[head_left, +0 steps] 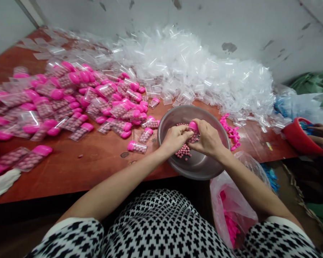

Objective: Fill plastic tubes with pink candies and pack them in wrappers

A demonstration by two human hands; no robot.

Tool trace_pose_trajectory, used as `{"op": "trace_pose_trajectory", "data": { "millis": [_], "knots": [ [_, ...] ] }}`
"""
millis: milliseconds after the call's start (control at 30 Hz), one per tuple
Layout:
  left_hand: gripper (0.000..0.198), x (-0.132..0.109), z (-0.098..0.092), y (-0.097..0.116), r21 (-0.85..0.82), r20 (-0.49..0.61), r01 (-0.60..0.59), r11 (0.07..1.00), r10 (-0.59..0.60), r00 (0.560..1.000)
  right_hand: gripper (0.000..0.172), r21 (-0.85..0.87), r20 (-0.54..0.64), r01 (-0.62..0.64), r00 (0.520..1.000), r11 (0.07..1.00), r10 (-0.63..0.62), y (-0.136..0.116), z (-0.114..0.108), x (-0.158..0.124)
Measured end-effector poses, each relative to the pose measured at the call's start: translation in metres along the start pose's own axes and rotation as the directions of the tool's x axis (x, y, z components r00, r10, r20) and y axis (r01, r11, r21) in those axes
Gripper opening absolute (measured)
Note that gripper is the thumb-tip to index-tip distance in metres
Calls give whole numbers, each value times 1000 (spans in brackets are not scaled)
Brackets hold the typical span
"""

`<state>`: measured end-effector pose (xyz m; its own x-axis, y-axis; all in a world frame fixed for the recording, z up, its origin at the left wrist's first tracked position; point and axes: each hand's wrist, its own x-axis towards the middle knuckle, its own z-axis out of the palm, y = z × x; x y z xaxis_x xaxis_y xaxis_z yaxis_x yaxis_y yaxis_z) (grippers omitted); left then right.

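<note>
"What have the hands got?"

"The left hand (pixel 174 139) and right hand (pixel 207 139) are clenched around a pink-capped bead packet (pixel 193 129), above a steel bowl (pixel 195 170) with loose pink beads (pixel 183 151)."

"Farther off?"

"Filled packets (pixel 70 104) on the table (pixel 70 168), then a heap of clear bags (pixel 183 64)."

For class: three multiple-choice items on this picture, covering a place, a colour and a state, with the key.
1. Where are the loose pink beads? A) steel bowl B) red bucket C) floor
2. What colour are the caps on the filled plastic bags? A) green B) pink C) white
3. What does the right hand do? A) rests on the table B) grips the rim C) holds a pink plastic cap

1 A, they lie inside it. 2 B, the pink shows plainly. 3 C, the cap is in its grip.
</note>
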<state>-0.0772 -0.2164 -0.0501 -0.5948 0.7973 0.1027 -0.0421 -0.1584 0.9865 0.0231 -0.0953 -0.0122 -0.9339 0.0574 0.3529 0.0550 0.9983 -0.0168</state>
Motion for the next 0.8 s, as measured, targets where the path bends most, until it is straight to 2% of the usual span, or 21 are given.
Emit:
{"op": "trace_pose_trajectory", "data": {
  "millis": [67, 133, 200, 267, 367, 400, 467, 500, 533, 600, 700, 800],
  "knots": [
    [11, -1, 0, 1, -3, -13, -6, 1000, 5, 1000, 50, -84, -59, -28, 998, 996, 23, -4, 4, 0],
    [11, -2, -1, 1, -1, -10, -10, 1000, 10, 1000, 49, -149, -54, -25, 998, 989, 17, -8, 3, 2],
    [12, -3, -3, 2, -8, -13, -18, 1000, 18, 1000, 51, -148, 15, 7, 1000, 989, -5, -9, -2, 7],
    [17, -3, -13, 6, -33, -23, -45, 998, 44, 999, 62, -54, 109, 84, 991, 995, -77, -6, -9, 19],
    [27, 1, -48, 14, -47, -83, -84, 995, 80, 993, 88, 197, 170, 181, 962, 964, -215, 4, -12, 55],
    [30, 3, -65, 17, -1, -136, -86, 996, 85, 987, 89, 252, 164, 175, 961, 952, -221, 8, -10, 71],
    [32, 8, -101, 18, 242, -302, -57, 969, 131, 944, 72, 261, 183, 111, 970, 959, -162, 18, 4, 108],
    [32, 10, -118, 16, 413, -369, -15, 911, 182, 911, 58, 213, 221, 73, 968, 974, -121, 23, 14, 127],
    [35, 12, -133, 14, 558, -391, 34, 829, 227, 892, 46, 145, 296, 46, 951, 988, -88, 28, 26, 145],
    [45, 12, -152, 5, 771, -366, 123, 625, 277, 888, 39, -8, 471, 77, 880, 997, -64, 36, 52, 178],
    [52, 8, -157, -12, 917, -258, 163, 364, 228, 939, 54, -179, 624, 214, 779, 960, -57, 42, 86, 212],
    [56, 4, -151, -27, 965, -164, 126, 232, 150, 975, 64, -257, 679, 276, 734, 926, -30, 45, 108, 227]
  ]
}}
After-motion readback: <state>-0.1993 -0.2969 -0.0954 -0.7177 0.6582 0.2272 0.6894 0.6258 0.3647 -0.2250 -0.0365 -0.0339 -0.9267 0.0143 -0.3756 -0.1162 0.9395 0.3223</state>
